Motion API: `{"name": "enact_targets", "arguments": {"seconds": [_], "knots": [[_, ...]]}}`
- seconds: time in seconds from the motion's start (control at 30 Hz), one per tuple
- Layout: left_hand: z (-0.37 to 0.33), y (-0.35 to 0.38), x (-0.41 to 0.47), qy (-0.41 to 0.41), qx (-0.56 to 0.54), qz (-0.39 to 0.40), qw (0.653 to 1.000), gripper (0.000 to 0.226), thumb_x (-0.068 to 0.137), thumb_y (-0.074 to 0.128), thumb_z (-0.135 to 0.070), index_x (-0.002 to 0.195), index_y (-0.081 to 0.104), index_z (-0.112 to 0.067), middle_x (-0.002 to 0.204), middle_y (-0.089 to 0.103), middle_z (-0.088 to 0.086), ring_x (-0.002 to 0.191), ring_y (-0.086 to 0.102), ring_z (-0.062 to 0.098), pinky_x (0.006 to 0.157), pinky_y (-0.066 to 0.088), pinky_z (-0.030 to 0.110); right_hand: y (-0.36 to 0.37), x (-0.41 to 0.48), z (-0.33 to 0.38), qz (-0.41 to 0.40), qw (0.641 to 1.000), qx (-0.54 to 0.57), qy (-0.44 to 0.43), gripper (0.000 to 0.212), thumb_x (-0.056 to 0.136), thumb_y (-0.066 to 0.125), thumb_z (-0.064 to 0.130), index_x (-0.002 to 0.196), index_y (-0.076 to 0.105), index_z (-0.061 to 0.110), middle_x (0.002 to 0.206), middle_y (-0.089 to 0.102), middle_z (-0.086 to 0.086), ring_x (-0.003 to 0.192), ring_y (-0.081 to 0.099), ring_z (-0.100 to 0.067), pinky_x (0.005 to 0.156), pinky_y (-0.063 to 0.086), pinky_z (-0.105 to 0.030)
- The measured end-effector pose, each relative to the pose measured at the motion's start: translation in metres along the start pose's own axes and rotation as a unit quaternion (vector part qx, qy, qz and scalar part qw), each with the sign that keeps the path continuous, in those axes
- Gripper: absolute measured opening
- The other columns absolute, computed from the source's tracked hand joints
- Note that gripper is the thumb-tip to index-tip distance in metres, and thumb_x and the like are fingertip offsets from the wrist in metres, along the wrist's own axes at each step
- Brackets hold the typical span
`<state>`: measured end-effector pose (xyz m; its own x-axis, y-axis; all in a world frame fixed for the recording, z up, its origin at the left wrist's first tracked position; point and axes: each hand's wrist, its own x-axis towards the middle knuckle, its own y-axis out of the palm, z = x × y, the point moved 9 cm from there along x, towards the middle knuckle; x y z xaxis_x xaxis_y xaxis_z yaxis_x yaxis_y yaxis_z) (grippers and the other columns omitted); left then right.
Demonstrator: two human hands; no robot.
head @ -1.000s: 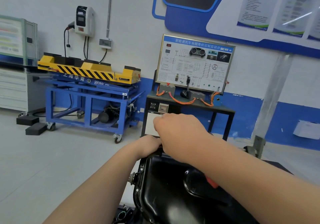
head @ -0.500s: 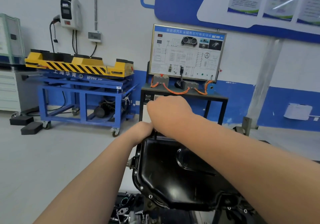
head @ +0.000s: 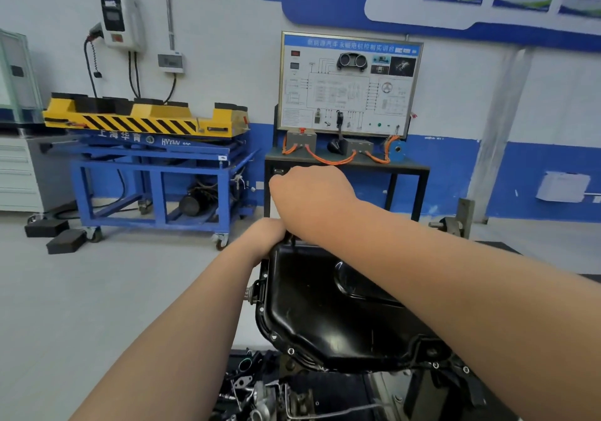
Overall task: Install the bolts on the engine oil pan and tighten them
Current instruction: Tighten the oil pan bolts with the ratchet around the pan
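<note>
The black oil pan (head: 325, 316) sits on the upturned engine at the lower middle of the head view. Bolts (head: 291, 351) show along its near flange. My right hand (head: 309, 192) hovers over the pan's far left corner, fingers curled downward; whatever lies under it is hidden. My left hand (head: 266, 232) reaches to that same corner, just below the right wrist. Its fingers are hidden behind the pan's rim and my right arm.
Engine parts and hoses (head: 260, 391) crowd below the pan. Beyond it stand a black bench with a wiring display board (head: 348, 85) and, to the left, a blue wheeled cart carrying a yellow lift (head: 146, 121). Two black blocks (head: 65, 241) lie on the grey floor.
Both hands stay at the pan's far left corner. The view has tilted down, so more of the pan's near flange and the engine below shows now.
</note>
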<state>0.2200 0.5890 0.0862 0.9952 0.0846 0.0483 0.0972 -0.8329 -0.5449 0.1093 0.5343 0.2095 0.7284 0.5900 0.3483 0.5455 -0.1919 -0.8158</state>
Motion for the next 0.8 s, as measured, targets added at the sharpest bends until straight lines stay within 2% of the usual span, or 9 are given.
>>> {"name": "enact_targets", "arguments": {"seconds": [0.1,0.17,0.3,0.4,0.5,0.57,0.63,0.73,0.8], "knots": [[0.000,0.001,0.004,0.014,0.005,0.013,1.000,0.017,0.098,0.044,-0.010,0.092,0.059,-0.008,0.116,0.059,0.020,0.113,0.055,0.033,0.103,0.042,0.047,0.002,0.001,-0.005,0.003,1.000,0.027,0.006,0.020,0.089,0.053,0.004,0.108,0.054,0.011,0.073,0.034,-0.002,0.074,0.048,-0.025,0.053,0.033,-0.034],[0.000,-0.002,0.003,0.016,-0.008,0.010,1.000,0.024,0.098,0.046,-0.009,0.077,0.050,-0.021,0.109,0.055,0.014,0.108,0.054,0.028,0.103,0.043,0.046,0.005,0.000,-0.004,0.021,0.998,0.053,-0.004,0.020,0.090,0.053,0.007,0.110,0.050,0.010,0.086,0.039,-0.004,0.077,0.048,-0.025,0.060,0.036,-0.036],[0.001,0.000,0.006,0.034,0.010,0.032,0.999,0.019,0.091,0.050,-0.005,0.100,0.064,0.004,0.106,0.064,0.022,0.089,0.056,0.026,0.081,0.049,0.041,0.002,0.002,-0.003,-0.001,0.999,0.036,0.003,0.015,0.088,0.054,0.002,0.095,0.050,0.014,0.070,0.035,-0.002,0.071,0.044,-0.024,0.061,0.037,-0.035],[0.003,-0.003,0.009,0.032,0.011,0.027,0.999,0.012,0.088,0.055,-0.010,0.088,0.066,-0.005,0.079,0.063,0.009,0.065,0.049,0.016,0.060,0.042,0.026,0.003,0.006,-0.012,-0.004,0.997,0.054,0.053,0.018,0.086,0.053,-0.001,0.094,0.051,0.015,0.066,0.030,-0.002,0.069,0.041,-0.024,0.059,0.037,-0.036],[0.004,-0.004,0.012,0.034,0.009,0.031,0.999,0.011,0.087,0.056,-0.013,0.084,0.064,-0.007,0.080,0.061,0.011,0.068,0.049,0.020,0.066,0.044,0.032,0.005,0.009,-0.015,0.005,0.993,0.089,0.077,0.017,0.088,0.052,0.004,0.089,0.044,0.018,0.068,0.034,-0.002,0.068,0.041,-0.024,0.059,0.035,-0.035],[0.004,-0.004,0.013,0.032,0.015,0.032,0.999,0.020,0.088,0.055,-0.017,0.099,0.065,-0.005,0.090,0.063,0.011,0.077,0.053,0.023,0.072,0.047,0.035,0.008,0.011,-0.018,0.025,0.986,0.138,0.091,0.015,0.089,0.054,0.013,0.089,0.040,0.018,0.074,0.038,0.000,0.069,0.043,-0.022,0.059,0.036,-0.034],[0.006,0.000,0.015,0.025,0.012,0.042,0.999,0.022,0.090,0.052,-0.018,0.100,0.065,-0.004,0.084,0.059,0.008,0.069,0.049,0.020,0.062,0.043,0.028,0.013,0.013,-0.022,0.049,0.979,0.175,0.093,0.018,0.088,0.053,0.017,0.081,0.038,0.010,0.073,0.041,0.000,0.062,0.043,-0.017,0.054,0.034,-0.030],[0.012,0.002,0.018,0.003,-0.031,0.040,0.999,0.016,0.091,0.054,-0.017,0.082,0.067,-0.016,0.076,0.063,0.005,0.060,0.052,0.014,0.052,0.041,0.020,0.015,0.013,-0.039,0.043,0.965,0.216,0.143,0.021,0.084,0.051,0.015,0.068,0.037,0.015,0.072,0.046,-0.002,0.058,0.043,-0.017,0.048,0.032,-0.028],[0.015,0.002,0.019,0.003,-0.048,0.046,0.998,0.016,0.092,0.055,-0.015,0.091,0.070,-0.019,0.090,0.068,0.004,0.077,0.060,0.017,0.065,0.048,0.026,0.018,0.011,-0.049,0.032,0.948,0.255,0.185,0.021,0.083,0.051,0.015,0.068,0.036,0.015,0.071,0.049,-0.004,0.059,0.046,-0.018,0.052,0.038,-0.030]]}}
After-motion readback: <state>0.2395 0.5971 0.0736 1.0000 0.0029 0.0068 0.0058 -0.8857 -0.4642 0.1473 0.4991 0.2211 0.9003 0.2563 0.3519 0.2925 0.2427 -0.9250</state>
